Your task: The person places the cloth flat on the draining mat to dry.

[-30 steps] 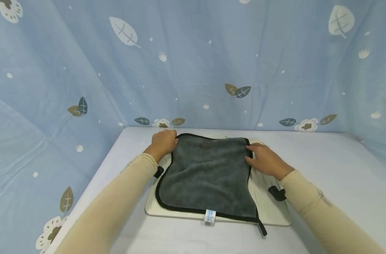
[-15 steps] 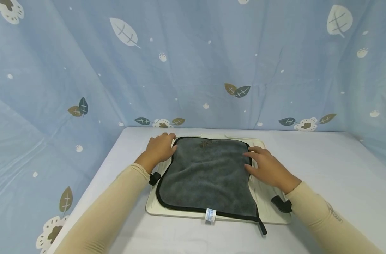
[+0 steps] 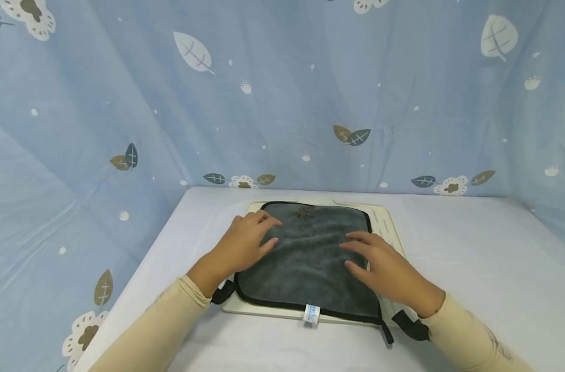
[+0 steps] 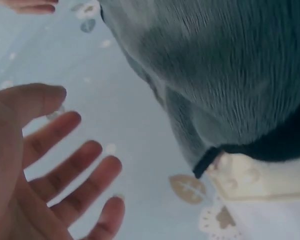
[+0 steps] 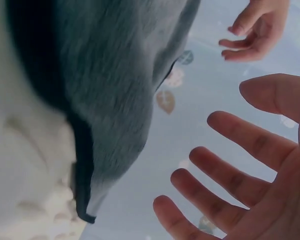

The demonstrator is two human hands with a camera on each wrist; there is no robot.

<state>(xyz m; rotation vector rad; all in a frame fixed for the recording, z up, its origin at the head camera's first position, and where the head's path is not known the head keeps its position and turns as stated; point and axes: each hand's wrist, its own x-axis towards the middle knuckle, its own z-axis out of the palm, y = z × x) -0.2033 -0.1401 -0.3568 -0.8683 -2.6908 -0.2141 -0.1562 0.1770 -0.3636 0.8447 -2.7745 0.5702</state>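
A grey plush towel [image 3: 312,268] with black edging lies spread over a cream board [image 3: 386,222] with raised ridges. A white label [image 3: 312,313] sticks out from the towel's near edge, and a black hanging loop [image 3: 387,333] trails off its near right corner. My left hand [image 3: 245,243] is over the towel's left side, fingers spread and holding nothing. Over the right side is my right hand [image 3: 389,266], its fingers parted and likewise bare. Both wrist views show a gap between the fingers and the towel's raised-looking folds [image 4: 215,75].
Under the board is a white-covered table [image 3: 468,248]. A blue curtain [image 3: 282,93] with leaf and flower prints hangs behind it and along the sides. Black straps [image 3: 410,325] sit at the wrists. A small brown mark [image 3: 304,212] shows near the towel's far edge.
Both hands have left the towel's far corners and drawn back nearer and inward. The left hand's fingers have uncurled from the edge. The towel stays spread on the board; the view has shifted slightly.
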